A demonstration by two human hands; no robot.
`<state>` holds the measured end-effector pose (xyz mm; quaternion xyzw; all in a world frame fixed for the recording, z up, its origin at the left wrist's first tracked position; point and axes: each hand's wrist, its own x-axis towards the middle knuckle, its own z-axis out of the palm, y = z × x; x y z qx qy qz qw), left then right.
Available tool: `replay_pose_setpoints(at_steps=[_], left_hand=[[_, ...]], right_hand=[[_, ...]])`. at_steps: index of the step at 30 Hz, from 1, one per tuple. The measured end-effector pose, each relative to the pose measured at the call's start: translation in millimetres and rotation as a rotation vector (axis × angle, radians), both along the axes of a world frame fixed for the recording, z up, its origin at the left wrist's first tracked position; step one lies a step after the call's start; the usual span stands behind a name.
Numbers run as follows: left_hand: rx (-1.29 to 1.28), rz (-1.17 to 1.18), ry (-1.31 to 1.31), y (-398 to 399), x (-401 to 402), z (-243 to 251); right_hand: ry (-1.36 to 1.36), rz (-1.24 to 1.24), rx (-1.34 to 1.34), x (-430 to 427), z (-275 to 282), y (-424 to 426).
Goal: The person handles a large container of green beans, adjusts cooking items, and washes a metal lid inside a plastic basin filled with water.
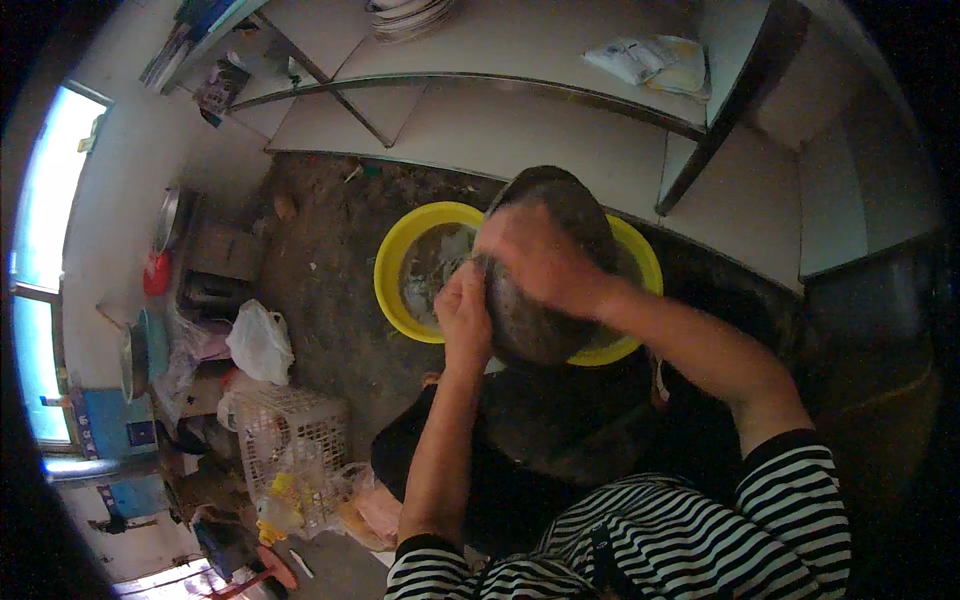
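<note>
A dark, round metal pan point(525, 337), perhaps a wok, is tilted above a wide yellow basin point(388, 274). The basin stands on the floor, and whitish murky water point(435, 262) shows at its left side. At the pan's left edge, my left hand point(463, 304) grips the rim with bent fingers. My right hand point(532, 255) lies across the upper part of the pan and is blurred. Its fingers are bent over the surface, and I cannot make out whether anything is under them. The pan hides the basin's middle.
White shelving point(465, 120) curves along the far side, with stacked plates point(409, 19) and plastic packets point(652, 64). To the left are a white plastic bag point(260, 341), a lattice plastic crate point(292, 427) and a yellow-capped bottle point(279, 514). A red plunger-like tool point(276, 568) lies lower left.
</note>
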<state>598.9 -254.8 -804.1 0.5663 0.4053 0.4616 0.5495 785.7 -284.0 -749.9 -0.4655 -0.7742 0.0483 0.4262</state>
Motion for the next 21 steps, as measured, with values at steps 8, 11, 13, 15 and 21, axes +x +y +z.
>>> replay_pose_setpoints(at_steps=[8,11,13,15,21], left_hand=[[0.137,-0.054,0.325,5.6,-6.2,15.9],[0.135,-0.042,0.256,-1.0,0.0,20.7],[0.126,-0.051,0.226,1.1,-7.4,22.6],[0.115,-0.062,0.191,-0.3,-8.7,27.5],[0.025,-0.148,0.341,2.2,-25.4,16.1]], right_hand=[[0.136,-0.322,0.061,17.2,-20.0,4.6],[-0.017,-0.044,0.152,28.8,-24.0,2.4],[0.120,-0.308,-0.020,65.0,-25.9,12.3],[0.346,-0.454,-0.188,90.4,-20.4,14.0],[0.159,-0.236,-0.050,32.6,1.7,-4.2]])
